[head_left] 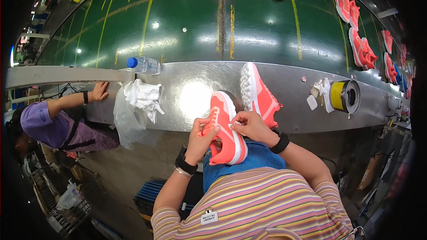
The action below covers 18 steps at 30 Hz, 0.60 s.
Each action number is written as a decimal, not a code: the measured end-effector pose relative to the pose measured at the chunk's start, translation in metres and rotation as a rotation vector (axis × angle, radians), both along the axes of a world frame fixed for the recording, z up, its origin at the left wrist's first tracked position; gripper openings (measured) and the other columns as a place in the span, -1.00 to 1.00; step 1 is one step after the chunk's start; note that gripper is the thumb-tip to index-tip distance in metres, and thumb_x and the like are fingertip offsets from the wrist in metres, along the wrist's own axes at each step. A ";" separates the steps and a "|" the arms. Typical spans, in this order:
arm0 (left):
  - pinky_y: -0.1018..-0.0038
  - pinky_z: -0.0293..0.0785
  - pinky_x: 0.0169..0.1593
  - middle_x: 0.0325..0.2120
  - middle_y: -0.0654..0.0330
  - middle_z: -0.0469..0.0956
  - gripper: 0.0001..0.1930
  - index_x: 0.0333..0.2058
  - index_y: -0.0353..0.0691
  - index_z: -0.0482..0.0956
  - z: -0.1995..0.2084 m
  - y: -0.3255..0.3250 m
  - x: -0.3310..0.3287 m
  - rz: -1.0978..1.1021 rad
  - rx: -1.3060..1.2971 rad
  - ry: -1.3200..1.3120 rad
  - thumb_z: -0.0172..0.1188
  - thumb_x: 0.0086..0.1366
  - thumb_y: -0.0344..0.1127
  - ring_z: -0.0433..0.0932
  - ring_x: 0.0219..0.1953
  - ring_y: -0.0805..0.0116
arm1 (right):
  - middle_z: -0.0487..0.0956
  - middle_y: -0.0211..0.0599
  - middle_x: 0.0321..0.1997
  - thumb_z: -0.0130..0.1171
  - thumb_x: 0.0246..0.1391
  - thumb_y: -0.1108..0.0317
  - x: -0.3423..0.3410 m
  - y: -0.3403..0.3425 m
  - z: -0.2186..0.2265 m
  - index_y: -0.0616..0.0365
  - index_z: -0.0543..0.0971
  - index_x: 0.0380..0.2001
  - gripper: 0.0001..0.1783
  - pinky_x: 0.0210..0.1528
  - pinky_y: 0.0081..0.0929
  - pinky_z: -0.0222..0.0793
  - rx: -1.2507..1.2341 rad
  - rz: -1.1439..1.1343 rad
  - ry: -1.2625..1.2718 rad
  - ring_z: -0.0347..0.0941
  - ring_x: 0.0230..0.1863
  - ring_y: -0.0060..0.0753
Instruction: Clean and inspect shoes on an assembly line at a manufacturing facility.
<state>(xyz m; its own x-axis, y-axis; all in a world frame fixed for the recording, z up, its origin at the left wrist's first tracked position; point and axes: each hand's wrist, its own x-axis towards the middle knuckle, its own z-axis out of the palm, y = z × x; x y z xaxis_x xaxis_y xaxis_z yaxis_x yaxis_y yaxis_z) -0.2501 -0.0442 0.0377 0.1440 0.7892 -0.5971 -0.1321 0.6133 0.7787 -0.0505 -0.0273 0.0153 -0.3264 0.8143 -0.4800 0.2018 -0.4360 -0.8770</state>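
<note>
A coral-pink sneaker point(224, 144) with a white sole rests tilted in front of my body, toe pointing away, at the edge of the metal bench. My left hand point(199, 141) grips it around the laces and collar from the left. With my right hand point(254, 126) I pinch a small white piece point(234, 124), perhaps cloth, against the shoe's right side; the fingers partly hide it. Just beyond my right hand, a matching sneaker point(265, 102) lies on its side, its white studded sole facing left.
Past the metal bench point(284, 80) runs a green conveyor belt point(191, 22) carrying pairs of coral sneakers point(362, 51). A blue-capped bottle point(144, 65) and white rags point(144, 96) sit left. A yellow-labelled tin point(339, 96) stands right. A co-worker's hand point(99, 91) touches the bench's left end.
</note>
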 end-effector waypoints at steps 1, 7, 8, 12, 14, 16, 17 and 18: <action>0.58 0.50 -0.35 -0.26 0.06 0.46 -0.68 -0.20 -0.27 0.27 -0.001 -0.001 0.002 0.002 -0.004 -0.006 0.20 0.15 -0.35 0.49 -0.29 0.48 | 0.50 -0.46 -0.54 0.21 -0.07 0.44 0.001 0.000 -0.003 0.28 0.53 -0.45 -0.87 -0.51 -0.76 0.27 -0.004 0.002 -0.006 0.37 -0.53 -0.76; 0.58 0.48 -0.38 -0.33 0.09 0.49 -0.62 -0.19 -0.27 0.27 -0.013 -0.007 0.004 -0.116 0.117 0.173 0.24 0.11 -0.30 0.51 -0.41 0.50 | 0.49 -0.46 -0.59 0.20 -0.09 0.41 -0.001 0.007 -0.013 0.25 0.52 -0.51 -0.88 -0.54 -0.73 0.26 -0.044 0.010 -0.138 0.36 -0.56 -0.75; 0.57 0.48 -0.38 -0.34 0.10 0.49 -0.62 -0.19 -0.27 0.27 -0.014 -0.007 0.004 -0.136 0.133 0.208 0.24 0.10 -0.29 0.52 -0.41 0.50 | 0.49 -0.46 -0.61 0.20 -0.10 0.41 -0.002 0.012 -0.011 0.24 0.52 -0.52 -0.88 -0.56 -0.73 0.25 -0.010 0.007 -0.181 0.35 -0.58 -0.75; 0.54 0.46 -0.38 -0.37 0.09 0.50 -0.62 -0.20 -0.28 0.28 -0.007 -0.006 0.007 -0.152 0.151 0.273 0.23 0.10 -0.26 0.52 -0.40 0.48 | 0.46 -0.48 -0.64 0.20 -0.14 0.40 -0.001 0.004 -0.011 0.23 0.50 -0.55 -0.88 -0.61 -0.71 0.21 0.041 -0.001 -0.243 0.33 -0.62 -0.73; 0.54 0.46 -0.38 -0.38 0.10 0.50 -0.62 -0.20 -0.28 0.28 -0.007 -0.005 0.006 -0.172 0.178 0.309 0.23 0.10 -0.26 0.52 -0.39 0.47 | 0.47 -0.41 -0.64 0.21 -0.18 0.37 0.001 -0.002 -0.019 0.23 0.50 -0.58 -0.84 -0.57 -0.66 0.25 -0.066 -0.041 -0.189 0.35 -0.60 -0.66; 0.55 0.45 -0.37 -0.38 0.10 0.50 -0.62 -0.20 -0.29 0.28 -0.005 -0.005 0.007 -0.193 0.203 0.343 0.23 0.10 -0.27 0.52 -0.38 0.46 | 0.48 -0.34 -0.65 0.22 -0.22 0.33 0.000 -0.002 -0.020 0.24 0.49 -0.61 -0.81 -0.53 -0.60 0.29 -0.176 -0.084 -0.137 0.38 -0.58 -0.59; 0.54 0.45 -0.36 -0.39 0.11 0.50 -0.62 -0.21 -0.29 0.28 -0.003 -0.004 0.008 -0.193 0.198 0.337 0.22 0.10 -0.26 0.52 -0.38 0.46 | 0.48 -0.36 -0.66 0.23 -0.22 0.34 -0.004 0.002 -0.021 0.24 0.49 -0.61 -0.81 -0.54 -0.61 0.28 -0.121 -0.118 -0.162 0.38 -0.59 -0.61; 0.53 0.45 -0.35 -0.40 0.11 0.49 -0.62 -0.21 -0.30 0.28 -0.002 -0.003 0.008 -0.192 0.194 0.334 0.22 0.10 -0.26 0.51 -0.38 0.46 | 0.47 -0.38 -0.67 0.23 -0.21 0.34 -0.007 0.005 -0.021 0.24 0.49 -0.60 -0.81 -0.56 -0.62 0.28 -0.064 -0.151 -0.185 0.37 -0.60 -0.63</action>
